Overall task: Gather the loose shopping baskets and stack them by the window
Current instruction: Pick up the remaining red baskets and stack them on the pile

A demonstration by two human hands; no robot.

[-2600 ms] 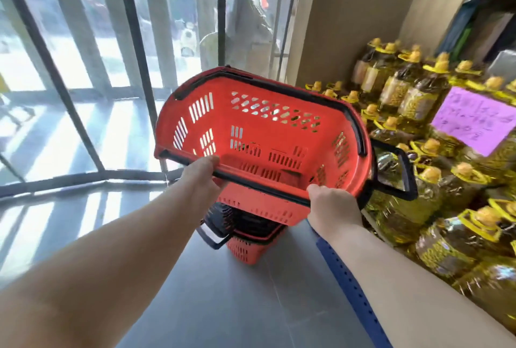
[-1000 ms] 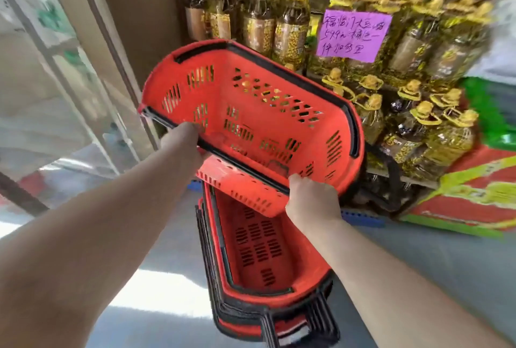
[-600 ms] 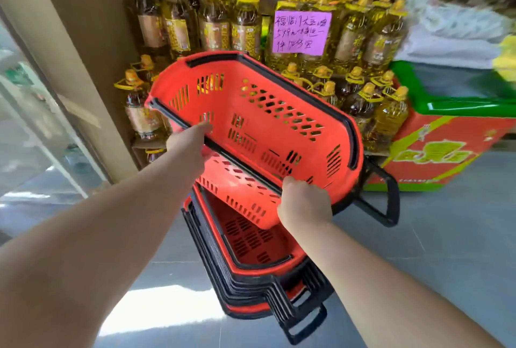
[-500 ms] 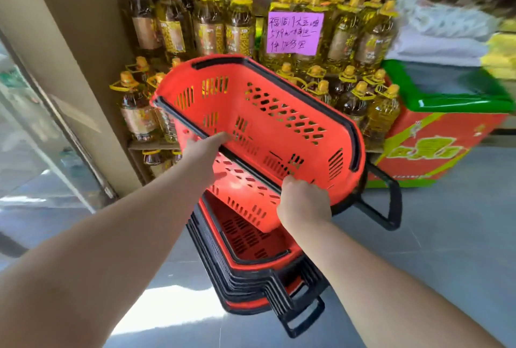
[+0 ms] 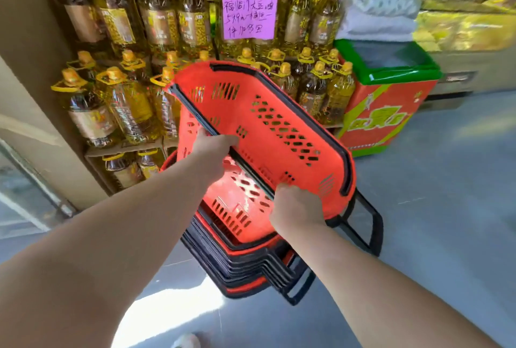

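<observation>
Grey floor (image 5: 435, 208), oil bottles (image 5: 122, 107) behind; left hand (image 5: 212, 152), right hand (image 5: 297, 208) grip red basket (image 5: 273, 124) over stack (image 5: 245, 272).

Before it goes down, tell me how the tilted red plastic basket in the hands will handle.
The red slotted plastic basket probably feels light: its walls are thin and perforated. It looks stiff, keeping shape while held by one rim in the left hand and right hand. Its loose black handle may swing.
</observation>
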